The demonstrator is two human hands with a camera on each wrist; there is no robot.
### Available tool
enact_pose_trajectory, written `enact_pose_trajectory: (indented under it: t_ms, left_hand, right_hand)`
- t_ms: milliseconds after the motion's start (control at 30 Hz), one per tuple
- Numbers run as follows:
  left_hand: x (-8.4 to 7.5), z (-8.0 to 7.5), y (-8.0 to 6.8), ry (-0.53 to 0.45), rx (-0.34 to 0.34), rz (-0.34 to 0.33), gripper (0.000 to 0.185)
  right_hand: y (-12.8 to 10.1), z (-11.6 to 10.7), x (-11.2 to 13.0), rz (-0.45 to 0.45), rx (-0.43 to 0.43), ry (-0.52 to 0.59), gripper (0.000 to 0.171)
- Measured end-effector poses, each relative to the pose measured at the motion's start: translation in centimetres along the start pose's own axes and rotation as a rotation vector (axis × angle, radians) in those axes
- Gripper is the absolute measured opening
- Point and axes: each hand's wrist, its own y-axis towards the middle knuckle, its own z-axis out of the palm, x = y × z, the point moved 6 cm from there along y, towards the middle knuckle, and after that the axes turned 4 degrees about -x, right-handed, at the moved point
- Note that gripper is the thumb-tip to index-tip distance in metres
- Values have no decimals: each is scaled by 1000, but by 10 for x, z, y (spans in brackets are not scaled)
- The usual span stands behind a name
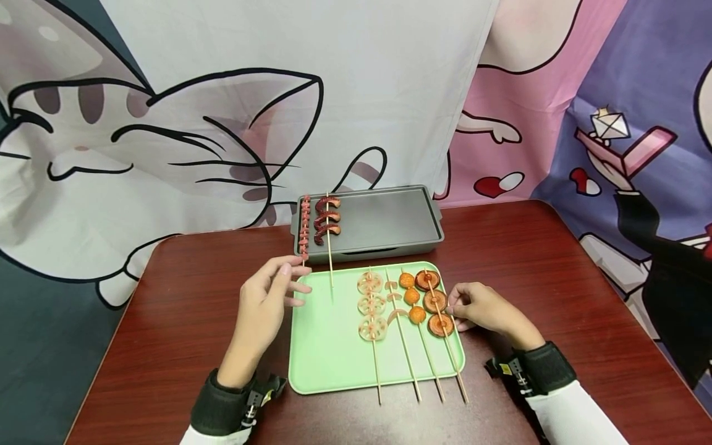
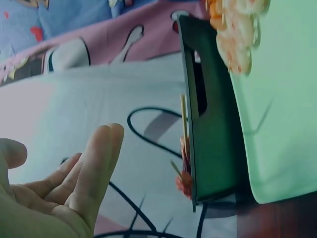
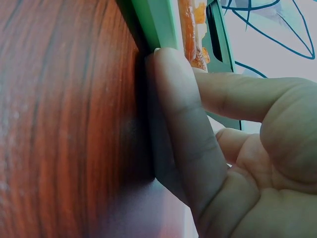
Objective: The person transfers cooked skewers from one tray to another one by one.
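My left hand [image 1: 264,303] hovers over the left edge of a green tray [image 1: 328,364], near the lower end of a skewer of small pink pieces [image 1: 304,228]. Its fingers are spread and hold nothing, as the left wrist view also shows. That skewer lies on a grey grill pan [image 1: 384,216] beside a skewer of dark red curled pieces [image 1: 327,217], whose stick reaches over the tray. At the tray's right edge, my right hand [image 1: 484,307] pinches the rim between thumb and fingers, right beside a skewer of brown mushroom slices [image 1: 436,301].
On the tray's right half also lie skewers of lotus root slices [image 1: 371,304], pale crescent pieces [image 1: 394,296] and orange balls [image 1: 411,296]. Their sticks jut past the near rim over the brown table [image 1: 183,296]. A printed cloth [image 1: 389,93] hangs behind the table.
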Motion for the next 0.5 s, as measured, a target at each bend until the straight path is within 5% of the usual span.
enact_pose_trajectory:
  t_ms: [167, 500]
  left_hand:
    - [8, -3, 12, -70, -14, -27, 42]
    - [22, 5, 28, -253, 79, -192, 62]
  right_hand:
    - [0, 0, 0, 6, -5, -6, 6]
    - [0, -1, 0, 4, -6, 3, 5]
